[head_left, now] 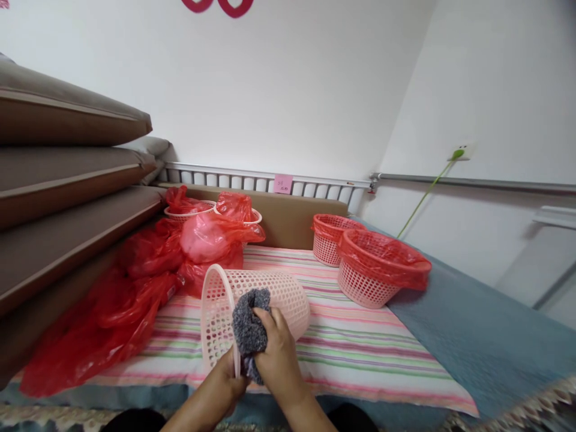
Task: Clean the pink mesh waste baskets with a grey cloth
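Left fingers [224,367] closed on basket [283,294] by rim; right fingers [264,320] curled tight round cloth [249,321]; hard rubbing could roll basket loose.

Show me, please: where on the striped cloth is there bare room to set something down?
The widest bare patch of striped cloth lies right of the held basket, in front of the nearer red-lined basket. A narrower strip runs behind the held basket, up to the brown board. The left is crowded: red bags heap beside the stacked cushions.
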`<state>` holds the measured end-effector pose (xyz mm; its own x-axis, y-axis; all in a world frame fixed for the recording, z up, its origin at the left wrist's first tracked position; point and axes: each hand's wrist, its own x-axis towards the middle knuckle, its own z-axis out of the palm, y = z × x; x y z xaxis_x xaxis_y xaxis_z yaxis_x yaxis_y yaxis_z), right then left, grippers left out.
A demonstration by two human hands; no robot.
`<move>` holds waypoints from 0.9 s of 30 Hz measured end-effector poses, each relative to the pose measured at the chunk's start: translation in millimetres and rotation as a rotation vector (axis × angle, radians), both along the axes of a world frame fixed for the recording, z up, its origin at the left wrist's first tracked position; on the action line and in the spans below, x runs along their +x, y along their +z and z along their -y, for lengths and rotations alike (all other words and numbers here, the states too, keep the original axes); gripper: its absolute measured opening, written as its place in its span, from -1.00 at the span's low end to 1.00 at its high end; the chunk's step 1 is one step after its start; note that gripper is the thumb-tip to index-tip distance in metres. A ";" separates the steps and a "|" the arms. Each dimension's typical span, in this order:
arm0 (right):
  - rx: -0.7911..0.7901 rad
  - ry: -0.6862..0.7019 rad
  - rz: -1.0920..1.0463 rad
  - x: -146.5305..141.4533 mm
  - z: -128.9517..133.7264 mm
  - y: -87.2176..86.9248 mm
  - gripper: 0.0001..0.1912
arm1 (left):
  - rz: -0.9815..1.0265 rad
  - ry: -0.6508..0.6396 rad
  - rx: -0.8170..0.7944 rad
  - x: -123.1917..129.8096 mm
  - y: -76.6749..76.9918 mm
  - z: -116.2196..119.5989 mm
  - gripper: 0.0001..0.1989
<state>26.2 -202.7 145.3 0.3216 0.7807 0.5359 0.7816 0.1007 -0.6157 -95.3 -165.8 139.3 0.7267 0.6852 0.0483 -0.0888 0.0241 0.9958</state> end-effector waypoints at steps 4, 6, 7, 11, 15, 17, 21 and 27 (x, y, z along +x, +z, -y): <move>-0.011 -0.114 0.041 30.4 -6.8 -8.4 -0.36 | 0.054 -0.086 -0.052 -2.0 2.6 1.3 -0.39; -0.011 -0.231 0.060 57.0 -9.8 -14.2 -0.37 | 0.070 -0.133 -0.058 -3.3 2.9 2.1 -0.36; -0.025 -0.294 0.056 72.3 -10.7 -17.4 -0.37 | 0.069 -0.147 -0.042 -4.0 2.5 2.1 -0.38; -0.200 -0.537 -0.011 128.5 -9.5 -26.5 -0.47 | 0.061 -0.170 0.069 -5.3 -4.1 -0.4 -0.45; -0.263 -0.594 -0.047 137.0 -8.2 -26.6 -0.50 | 0.060 -0.176 0.043 -3.1 -9.8 -3.7 -0.40; -0.217 -0.530 -0.045 116.4 -9.8 -23.5 -0.48 | 0.083 -0.178 -0.014 -0.2 -11.4 -5.3 -0.36; -0.076 -0.305 -0.072 49.0 -12.4 -9.7 -0.41 | 0.186 -0.175 -0.071 6.5 -17.1 -9.9 -0.33; -0.008 0.016 -0.219 -13.7 -7.9 19.3 -0.33 | 0.034 -0.046 -0.004 4.7 -13.5 -7.9 -0.55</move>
<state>12.5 -194.8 164.6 0.4167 0.7906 0.4488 0.6277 0.1069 -0.7711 -90.6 -157.9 125.8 0.7554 0.6514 0.0709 -0.1212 0.0326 0.9921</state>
